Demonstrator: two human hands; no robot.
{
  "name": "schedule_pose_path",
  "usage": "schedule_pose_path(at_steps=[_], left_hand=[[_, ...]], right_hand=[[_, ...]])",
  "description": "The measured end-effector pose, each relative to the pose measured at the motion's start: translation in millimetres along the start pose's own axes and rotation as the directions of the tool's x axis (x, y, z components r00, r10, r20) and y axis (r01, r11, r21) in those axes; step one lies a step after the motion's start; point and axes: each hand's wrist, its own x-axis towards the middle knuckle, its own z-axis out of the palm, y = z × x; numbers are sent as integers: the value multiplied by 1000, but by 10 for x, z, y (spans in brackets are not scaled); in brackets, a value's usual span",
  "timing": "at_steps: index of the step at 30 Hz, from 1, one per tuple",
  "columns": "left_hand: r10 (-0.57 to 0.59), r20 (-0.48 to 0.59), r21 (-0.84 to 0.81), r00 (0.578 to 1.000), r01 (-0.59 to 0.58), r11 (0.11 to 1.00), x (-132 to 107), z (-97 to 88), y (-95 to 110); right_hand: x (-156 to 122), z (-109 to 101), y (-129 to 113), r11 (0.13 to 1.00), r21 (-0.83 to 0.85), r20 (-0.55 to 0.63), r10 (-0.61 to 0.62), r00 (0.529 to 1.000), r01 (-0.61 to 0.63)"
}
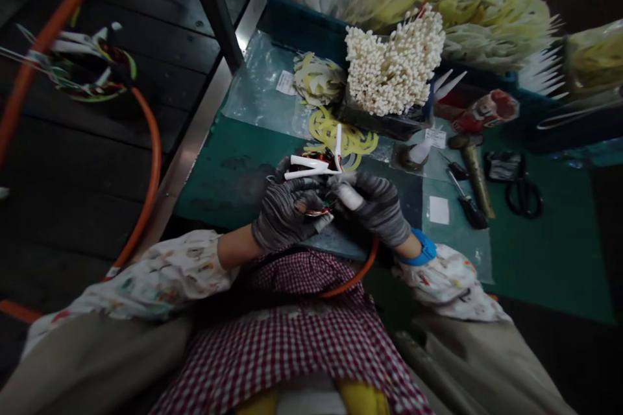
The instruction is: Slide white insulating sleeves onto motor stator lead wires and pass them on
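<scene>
In front of my apron I hold a wire-wound coil (pixel 317 161) with copper-coloured windings and several white sleeves (pixel 311 173) sticking out of it. My left hand (pixel 287 211), in a grey striped knit glove, is closed around its left side. My right hand (pixel 377 204), gloved alike and with white wrapping on a fingertip, closes on its right side, the fingers near the base of the upright white sleeve (pixel 338 142). The palms and fingers hide much of the coil. Just beyond it lie loose yellow-green loops (pixel 353 138).
A box of white-tipped sticks (pixel 394 68) stands behind the loops. To the right lie a hammer (pixel 470 168), a screwdriver (pixel 470 204) and black scissors (pixel 524 198). An orange cable (pixel 150 136) runs from another wire bundle (pixel 92 65) at left. A teal bin (pixel 304 23) is at the back.
</scene>
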Motion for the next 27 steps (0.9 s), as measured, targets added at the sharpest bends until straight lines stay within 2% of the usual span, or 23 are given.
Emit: schedule_pose_path(at_steps=[2, 5, 10, 13, 16, 19, 22, 24, 27], left_hand=[[12, 3, 7, 1000, -12, 1000, -4, -9, -5], [7, 23, 23, 1000, -8, 1000, 1, -24, -8], [14, 6, 22, 1000, -14, 1000, -5, -8, -24], [-24, 52, 14, 998, 24, 1000, -7, -11, -17], [-70, 93, 11, 993, 70, 998, 10, -35, 13], [-53, 85, -4, 995, 54, 999, 40, -52, 42], [-75, 114, 18, 991, 73, 997, 68, -52, 50], [-116, 163, 49, 980, 110, 993, 77, -45, 46], [-137, 186, 65, 973, 127, 990, 68, -25, 35]], right_hand=[[-6, -45, -9, 989, 139, 60, 36, 998, -45], [3, -125, -8, 981, 181, 167, 42, 985, -73], [-16, -156, 37, 994, 105, 64, 23, 998, -30], [-36, -144, 47, 997, 76, 68, 10, 998, -15], [-67, -126, 104, 995, 75, 129, -83, 988, 73], [-145, -82, 243, 981, 45, 223, -193, 956, 187], [-262, -60, 356, 989, -20, 151, -141, 978, 146], [-333, -86, 346, 983, -40, 147, -170, 974, 178], [-368, -115, 208, 938, -45, 304, -314, 899, 343]])
